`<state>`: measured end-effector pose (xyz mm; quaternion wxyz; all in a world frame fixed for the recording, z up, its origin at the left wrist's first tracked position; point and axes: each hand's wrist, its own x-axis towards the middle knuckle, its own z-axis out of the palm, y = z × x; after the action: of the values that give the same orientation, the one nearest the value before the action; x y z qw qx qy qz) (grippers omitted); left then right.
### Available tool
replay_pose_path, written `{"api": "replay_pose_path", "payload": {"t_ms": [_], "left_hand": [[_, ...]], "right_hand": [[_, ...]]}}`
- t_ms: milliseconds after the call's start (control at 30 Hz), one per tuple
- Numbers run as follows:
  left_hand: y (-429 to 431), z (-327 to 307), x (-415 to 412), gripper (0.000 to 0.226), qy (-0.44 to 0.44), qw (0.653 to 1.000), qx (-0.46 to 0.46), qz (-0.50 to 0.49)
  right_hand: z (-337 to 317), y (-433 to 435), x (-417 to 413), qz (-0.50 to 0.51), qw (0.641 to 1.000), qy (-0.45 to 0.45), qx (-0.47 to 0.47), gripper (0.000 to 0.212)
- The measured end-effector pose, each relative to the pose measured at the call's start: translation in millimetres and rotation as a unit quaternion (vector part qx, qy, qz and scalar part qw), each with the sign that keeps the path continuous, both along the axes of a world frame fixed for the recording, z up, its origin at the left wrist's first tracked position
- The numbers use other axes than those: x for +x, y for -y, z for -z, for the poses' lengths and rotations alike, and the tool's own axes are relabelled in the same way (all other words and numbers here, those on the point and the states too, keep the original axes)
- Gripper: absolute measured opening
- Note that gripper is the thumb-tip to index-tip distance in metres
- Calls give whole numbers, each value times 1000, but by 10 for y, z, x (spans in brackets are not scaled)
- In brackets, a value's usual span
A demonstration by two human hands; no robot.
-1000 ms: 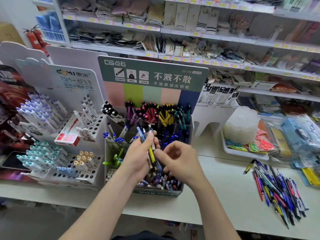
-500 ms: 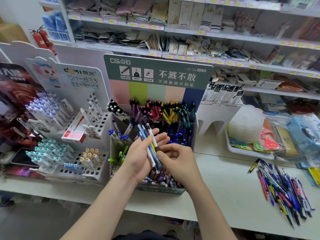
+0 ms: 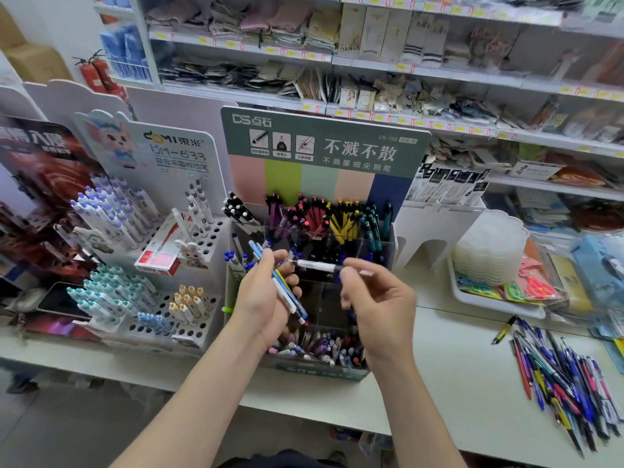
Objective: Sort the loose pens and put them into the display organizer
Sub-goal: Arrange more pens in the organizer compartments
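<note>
Pen work has moved on a step: the white pen point(image 3: 315, 265) with dark ends, which half a second ago sat among the others in the fist, is now drawn clear and lies level in the air above the middle compartments of the display organizer point(image 3: 386, 246), between the two hands. I see the right hand point(image 3: 380, 300) holding it by its right end, thumb and forefinger pinching, the remaining fingers loosely curled below and holding nothing. Its left end is just beside the left fingertips; I cannot tell whether they touch. The left hand point(image 3: 261, 300) has its fingers curled round the bundle of pens point(image 3: 288, 295), with blue, yellow and white barrels lying across the palm. I read this as one pen singled out and ready to place, so my next call is which compartment suits it. The back row stands grouped by colour, and the front trough holds a mixed lot. Well apart, on the right of the counter point(image 3: 439, 366), the loose pile point(image 3: 567, 373) waits, so I judge the sorting far from done.
</note>
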<state>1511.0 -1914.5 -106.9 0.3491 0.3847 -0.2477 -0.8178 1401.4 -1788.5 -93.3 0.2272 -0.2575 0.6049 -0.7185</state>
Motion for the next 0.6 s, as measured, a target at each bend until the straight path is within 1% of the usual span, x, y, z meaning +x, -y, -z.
{"api": "replay_pose_path", "payload": {"t_ms": [33,67,100,167,200,267,300,333,367,433,500,600], "left_hand": [[21,-8,22,36,-1,1000,4,2],[30,-21,44,34,2,1000,4,8],[31,-34,59,33,7,1000,3,16],[28,-53,72,33,21,999,-11,31],[18,-67,71,33,33,998,-28,41],[6,-64,65,33,66,993,-67,69],[-3,-67,68,35,73,990,-78,92],[-23,-88,75,42,71,988,-80,113],[-46,-110,82,53,60,987,-74,131],[-91,-180,116,65,28,986,-44,160],[-94,-214,159,69,-8,986,-16,167],[-33,-228,236,69,-34,991,7,133]], "right_hand": [[-36,12,-16,18,999,27,-39,8],[-66,29,-36,30,998,26,-56,13],[-83,57,-54,34,998,-5,-46,19],[-93,119,-52,-1,997,-81,-1,24],[-90,158,-24,-40,994,-101,18,25],[-44,245,51,-92,981,-160,61,23],[-15,294,95,-90,973,-198,84,21],[4,342,152,-76,967,-225,98,21],[24,387,209,-59,965,-235,104,22],[36,448,311,-36,968,-228,94,24],[54,484,364,-34,970,-229,78,21],[91,526,385,-43,955,-281,87,11]]}}
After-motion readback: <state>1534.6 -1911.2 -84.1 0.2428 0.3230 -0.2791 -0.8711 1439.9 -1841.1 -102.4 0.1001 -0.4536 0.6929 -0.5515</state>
